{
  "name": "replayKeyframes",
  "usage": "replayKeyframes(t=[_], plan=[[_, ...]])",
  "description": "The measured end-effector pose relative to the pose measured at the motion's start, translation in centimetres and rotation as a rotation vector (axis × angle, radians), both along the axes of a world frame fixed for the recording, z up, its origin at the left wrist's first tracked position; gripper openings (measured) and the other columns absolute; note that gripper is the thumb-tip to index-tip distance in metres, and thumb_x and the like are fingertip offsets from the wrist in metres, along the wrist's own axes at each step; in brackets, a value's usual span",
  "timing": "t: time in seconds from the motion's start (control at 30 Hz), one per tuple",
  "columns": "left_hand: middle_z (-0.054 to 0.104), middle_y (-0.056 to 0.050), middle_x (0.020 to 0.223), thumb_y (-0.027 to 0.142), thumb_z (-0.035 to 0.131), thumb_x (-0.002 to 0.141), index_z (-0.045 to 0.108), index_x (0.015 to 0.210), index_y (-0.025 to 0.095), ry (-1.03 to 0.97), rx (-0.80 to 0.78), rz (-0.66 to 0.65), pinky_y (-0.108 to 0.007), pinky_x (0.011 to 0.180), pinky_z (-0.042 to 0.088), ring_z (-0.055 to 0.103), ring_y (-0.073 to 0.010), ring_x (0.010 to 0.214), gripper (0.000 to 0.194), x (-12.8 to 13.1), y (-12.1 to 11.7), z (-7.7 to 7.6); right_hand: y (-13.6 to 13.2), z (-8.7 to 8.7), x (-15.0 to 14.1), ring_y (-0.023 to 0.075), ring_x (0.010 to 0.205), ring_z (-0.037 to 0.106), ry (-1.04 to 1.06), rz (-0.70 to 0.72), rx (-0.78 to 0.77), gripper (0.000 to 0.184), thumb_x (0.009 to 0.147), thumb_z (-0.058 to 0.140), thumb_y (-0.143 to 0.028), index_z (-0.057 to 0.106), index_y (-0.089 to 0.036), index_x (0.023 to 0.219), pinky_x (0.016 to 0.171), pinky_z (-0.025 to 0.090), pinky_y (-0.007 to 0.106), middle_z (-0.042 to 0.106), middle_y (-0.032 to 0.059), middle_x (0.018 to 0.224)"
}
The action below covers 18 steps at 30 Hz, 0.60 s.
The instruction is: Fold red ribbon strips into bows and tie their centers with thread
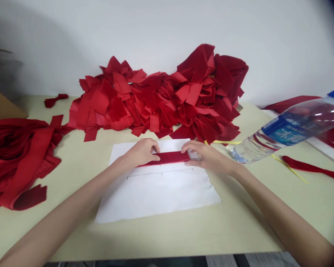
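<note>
A red fabric strip (171,158) lies flat across a sheet of white paper (161,196), just above a ruled black line with short end marks. Fingers and thumb of my left hand (141,152) close on the strip toward its left end, hiding part of it. At the strip's right end, my right hand (204,155) pinches the edge between thumb and fingers.
A big heap of red ribbon pieces (156,100) stands against the wall. More red strips (22,159) lie looped at the left. A water bottle (289,126) with a blue label stands near my right forearm, by a yellow strip (289,168) and a red strip (311,167).
</note>
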<state>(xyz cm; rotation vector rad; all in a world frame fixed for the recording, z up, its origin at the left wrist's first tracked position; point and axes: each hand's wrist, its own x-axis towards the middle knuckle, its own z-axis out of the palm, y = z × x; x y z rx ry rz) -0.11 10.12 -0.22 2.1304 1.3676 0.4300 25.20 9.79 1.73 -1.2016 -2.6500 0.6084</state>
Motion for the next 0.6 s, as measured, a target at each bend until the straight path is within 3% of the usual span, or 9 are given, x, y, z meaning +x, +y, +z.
replayKeyframes(t=[0.13, 0.23, 0.4, 0.6], plan=[[0.061, -0.003, 0.085, 0.028, 0.065, 0.065, 0.063, 0.072, 0.019, -0.005, 0.005, -0.013, -0.030, 0.067, 0.045, 0.057, -0.0177, 0.075, 0.012, 0.0, 0.0, 0.1, 0.1, 1.3, -0.8, 0.0171, 0.099, 0.053, 0.110, -0.007, 0.023, 0.026, 0.079, 0.059, -0.034, 0.057, -0.024, 0.103, 0.085, 0.042, 0.029, 0.052, 0.0047, 0.115], [0.060, -0.003, 0.085, 0.028, 0.065, 0.065, 0.064, 0.073, 0.019, -0.008, 0.014, -0.023, -0.030, 0.067, 0.045, 0.057, -0.0177, 0.075, 0.012, 0.0, 0.0, 0.1, -0.1, 1.6, -2.8, 0.0169, 0.096, 0.054, 0.164, 0.025, 0.110, 0.015, 0.083, 0.054, -0.027, 0.061, -0.022, 0.095, 0.086, 0.041, 0.031, 0.058, 0.0041, 0.103], [0.060, -0.001, 0.080, 0.026, 0.062, 0.065, 0.065, 0.073, 0.020, -0.011, 0.037, -0.033, -0.027, 0.065, 0.044, 0.057, -0.0159, 0.072, 0.011, 0.0, -0.1, 0.0, -0.9, 0.2, -6.2, 0.0147, 0.083, 0.054, 0.123, 0.198, 0.144, 0.012, 0.081, 0.054, -0.016, 0.065, -0.019, 0.079, 0.082, 0.041, 0.030, 0.062, 0.0019, 0.084], [0.060, -0.001, 0.078, 0.028, 0.061, 0.066, 0.066, 0.072, 0.020, -0.001, 0.049, -0.010, -0.027, 0.064, 0.044, 0.056, -0.0162, 0.069, 0.012, 0.2, -0.1, -0.3, -1.4, -1.1, -6.9, 0.0159, 0.081, 0.051, 0.069, 0.195, 0.206, 0.019, 0.082, 0.050, -0.012, 0.066, -0.017, 0.073, 0.078, 0.041, 0.030, 0.062, 0.0034, 0.076]])
